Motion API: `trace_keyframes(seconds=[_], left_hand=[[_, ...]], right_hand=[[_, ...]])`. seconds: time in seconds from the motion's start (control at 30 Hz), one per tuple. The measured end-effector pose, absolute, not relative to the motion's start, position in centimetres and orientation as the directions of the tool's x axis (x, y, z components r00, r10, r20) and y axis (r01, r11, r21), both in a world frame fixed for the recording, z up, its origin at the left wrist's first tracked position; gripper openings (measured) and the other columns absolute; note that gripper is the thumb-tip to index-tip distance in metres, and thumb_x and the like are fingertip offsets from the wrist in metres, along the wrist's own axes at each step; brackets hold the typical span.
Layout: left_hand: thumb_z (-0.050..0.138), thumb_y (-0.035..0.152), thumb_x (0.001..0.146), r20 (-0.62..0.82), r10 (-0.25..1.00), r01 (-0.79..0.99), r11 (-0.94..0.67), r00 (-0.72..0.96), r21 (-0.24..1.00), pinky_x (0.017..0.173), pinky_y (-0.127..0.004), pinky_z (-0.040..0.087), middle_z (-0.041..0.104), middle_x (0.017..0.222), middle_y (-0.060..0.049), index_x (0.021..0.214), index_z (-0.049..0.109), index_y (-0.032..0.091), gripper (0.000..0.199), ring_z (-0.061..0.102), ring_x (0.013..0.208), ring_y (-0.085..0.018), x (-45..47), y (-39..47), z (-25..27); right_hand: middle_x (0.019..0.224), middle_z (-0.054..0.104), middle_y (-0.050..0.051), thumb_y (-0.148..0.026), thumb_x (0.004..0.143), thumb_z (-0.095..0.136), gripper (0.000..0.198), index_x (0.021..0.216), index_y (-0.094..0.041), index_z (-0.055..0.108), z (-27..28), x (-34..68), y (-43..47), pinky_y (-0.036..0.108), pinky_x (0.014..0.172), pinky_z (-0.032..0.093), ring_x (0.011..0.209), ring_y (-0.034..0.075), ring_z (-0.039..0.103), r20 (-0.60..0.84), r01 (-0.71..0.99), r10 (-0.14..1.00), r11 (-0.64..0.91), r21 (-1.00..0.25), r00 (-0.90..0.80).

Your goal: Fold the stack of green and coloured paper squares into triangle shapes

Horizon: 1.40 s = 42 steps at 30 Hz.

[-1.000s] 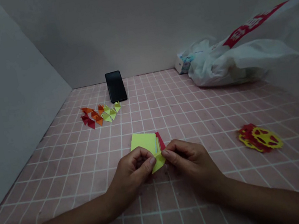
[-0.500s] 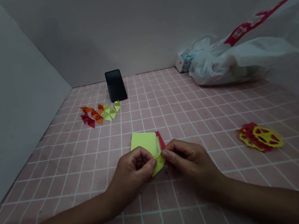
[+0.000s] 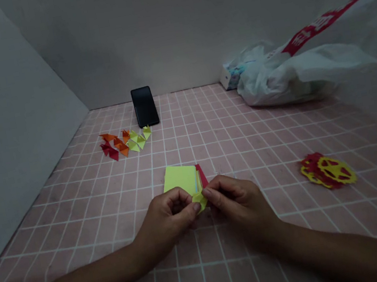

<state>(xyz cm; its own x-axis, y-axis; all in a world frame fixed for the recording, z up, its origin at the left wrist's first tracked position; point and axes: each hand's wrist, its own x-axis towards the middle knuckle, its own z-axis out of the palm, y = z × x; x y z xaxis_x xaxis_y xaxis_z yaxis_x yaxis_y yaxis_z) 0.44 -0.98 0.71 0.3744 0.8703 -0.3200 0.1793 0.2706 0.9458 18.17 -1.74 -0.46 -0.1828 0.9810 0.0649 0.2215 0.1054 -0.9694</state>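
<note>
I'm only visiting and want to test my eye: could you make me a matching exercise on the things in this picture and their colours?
Things:
1. Paper pinched between the left hand and right hand
2. Phone towards the back
3. Plastic bag at the back right
4. Cut-outs to the right of the right hand

Colours:
A. White with a red band
B. Red and yellow
C. Yellow-green
D. Black

Pairs: 1-C, 2-D, 3-A, 4-B.
</note>
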Motion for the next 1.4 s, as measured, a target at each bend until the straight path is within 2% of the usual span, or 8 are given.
trace_keyframes(seconds=[0.13, 0.3, 0.5, 0.73, 0.9, 1.1, 1.27, 1.4], left_hand=[[0.061, 0.028, 0.080, -0.325, 0.876, 0.171, 0.281, 0.355, 0.944, 0.048, -0.020, 0.035, 0.050, 0.055, 0.006, 0.068, 0.050, 0.018, 0.019, 0.044, 0.048, -0.008, 0.54, -0.94, 0.67], [0.064, 0.024, 0.077, -0.160, 0.938, 0.182, 0.107, 0.307, 0.977, 0.066, -0.024, 0.042, 0.059, 0.076, -0.001, 0.066, 0.055, 0.016, 0.016, 0.053, 0.071, -0.012, 0.48, -0.76, 0.66], [0.066, 0.027, 0.073, -0.314, 0.902, 0.129, 0.287, 0.296, 0.949, 0.054, -0.022, 0.038, 0.054, 0.058, 0.004, 0.065, 0.053, 0.016, 0.018, 0.047, 0.054, -0.009, 0.52, -0.76, 1.11], [0.066, 0.028, 0.072, -0.324, 0.909, 0.135, 0.298, 0.261, 0.945, 0.056, -0.022, 0.038, 0.055, 0.057, 0.004, 0.063, 0.054, 0.016, 0.020, 0.048, 0.055, -0.009, 0.63, -0.60, 1.63], [0.066, 0.028, 0.073, -0.316, 0.916, 0.145, 0.287, 0.249, 0.947, 0.057, -0.022, 0.039, 0.057, 0.059, 0.003, 0.064, 0.054, 0.016, 0.019, 0.050, 0.057, -0.010, 0.59, -0.70, 1.50], [0.065, 0.027, 0.074, -0.301, 0.914, 0.148, 0.269, 0.271, 0.952, 0.058, -0.023, 0.039, 0.057, 0.060, 0.003, 0.064, 0.053, 0.016, 0.019, 0.050, 0.058, -0.010, 0.51, -0.79, 1.42], [0.065, 0.026, 0.075, -0.267, 0.916, 0.171, 0.224, 0.300, 0.960, 0.057, -0.022, 0.037, 0.053, 0.062, 0.004, 0.064, 0.052, 0.016, 0.019, 0.047, 0.059, -0.010, 0.43, -0.86, 0.99], [0.068, 0.028, 0.076, -0.286, 0.908, 0.061, 0.281, 0.305, 0.958, 0.057, -0.022, 0.039, 0.055, 0.066, 0.004, 0.078, 0.051, 0.018, 0.020, 0.051, 0.061, -0.010, 0.53, -0.87, 0.86]], right_hand=[[0.057, 0.053, -0.002, -0.033, 0.092, 0.052, 0.029, 0.070, -0.017, 0.058, -0.68, 18.22, -1.64, 0.022, 0.050, 0.038, 0.051, 0.010, 0.048, -0.014, 0.155, 0.980, 0.018, -0.988, -0.200], [0.058, 0.055, -0.002, -0.037, 0.092, 0.052, 0.030, 0.070, -0.017, 0.058, -0.99, 18.20, -1.57, 0.022, 0.049, 0.039, 0.051, 0.010, 0.049, -0.076, 0.088, 0.976, -0.059, -0.994, -0.204], [0.056, 0.056, -0.002, -0.039, 0.094, 0.051, 0.034, 0.069, -0.017, 0.057, -0.93, 18.17, -1.51, 0.021, 0.048, 0.039, 0.050, 0.009, 0.051, -0.118, -0.002, 0.968, -0.121, -0.993, -0.221], [0.066, 0.060, 0.000, -0.041, 0.096, 0.048, 0.032, 0.076, -0.017, 0.057, -1.19, 18.21, -1.43, 0.021, 0.049, 0.040, 0.052, 0.009, 0.054, -0.112, -0.127, 0.963, -0.146, -0.981, -0.243], [0.067, 0.059, -0.002, -0.036, 0.090, 0.057, 0.022, 0.080, -0.018, 0.057, -0.87, 18.06, -1.38, 0.019, 0.049, 0.042, 0.052, 0.008, 0.054, -0.147, -0.201, 0.953, -0.203, -0.958, -0.265], [0.064, 0.058, -0.003, -0.029, 0.083, 0.062, 0.017, 0.074, -0.016, 0.056, -0.39, 17.76, -1.28, 0.019, 0.048, 0.041, 0.050, 0.007, 0.053, -0.165, -0.187, 0.949, -0.219, -0.958, -0.267], [0.061, 0.057, -0.004, -0.028, 0.083, 0.061, 0.017, 0.072, -0.017, 0.054, -0.60, 17.81, -1.21, 0.019, 0.047, 0.040, 0.048, 0.006, 0.051, -0.182, -0.163, 0.955, -0.223, -0.961, -0.235], [0.061, 0.057, -0.004, -0.029, 0.085, 0.060, 0.018, 0.072, -0.017, 0.054, -0.70, 17.82, -1.29, 0.019, 0.047, 0.040, 0.048, 0.006, 0.051, -0.178, -0.139, 0.955, -0.215, -0.967, -0.236]])
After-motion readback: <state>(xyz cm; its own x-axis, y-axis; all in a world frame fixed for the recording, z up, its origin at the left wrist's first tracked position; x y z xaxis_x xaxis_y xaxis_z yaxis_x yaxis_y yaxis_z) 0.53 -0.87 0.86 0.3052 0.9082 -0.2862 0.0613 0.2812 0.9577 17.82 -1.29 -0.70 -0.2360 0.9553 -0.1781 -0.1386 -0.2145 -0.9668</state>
